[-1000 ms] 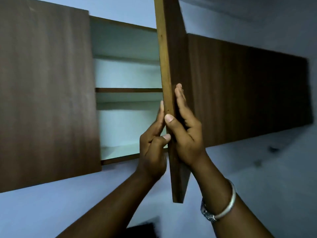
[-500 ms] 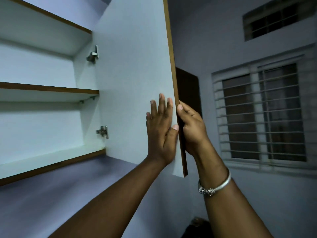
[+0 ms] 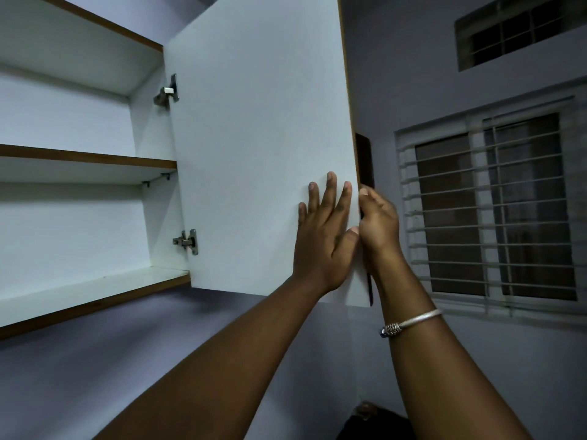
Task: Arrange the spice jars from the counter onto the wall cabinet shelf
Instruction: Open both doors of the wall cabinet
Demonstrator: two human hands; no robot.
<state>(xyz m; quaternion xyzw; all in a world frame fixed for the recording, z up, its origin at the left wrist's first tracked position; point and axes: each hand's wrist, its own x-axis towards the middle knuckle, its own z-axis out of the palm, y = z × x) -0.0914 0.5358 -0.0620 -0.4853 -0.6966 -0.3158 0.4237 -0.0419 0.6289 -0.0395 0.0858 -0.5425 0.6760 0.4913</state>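
The wall cabinet (image 3: 73, 122) stands wide open at the upper left, white inside with brown edges. Its lower shelf (image 3: 95, 287) and middle shelf (image 3: 85, 158) hold nothing. The cabinet door (image 3: 260, 138) is swung out to the right, its white inner face toward me. My left hand (image 3: 324, 236) lies flat on that inner face near the free edge, fingers spread. My right hand (image 3: 378, 230) is wrapped around the door's free edge from the outer side. No spice jars or counter are in view.
Two metal hinges (image 3: 187, 241) join the door to the cabinet's right wall. A barred window (image 3: 495, 204) fills the right wall, with a small vent window (image 3: 521, 27) above. A silver bangle (image 3: 409, 322) sits on my right wrist. Something dark (image 3: 371, 417) shows at the bottom.
The door has swung from edge-on to wide open. My left hand went from gripping the edge to lying flat on the inner face. The view turned right, bringing the window into sight.
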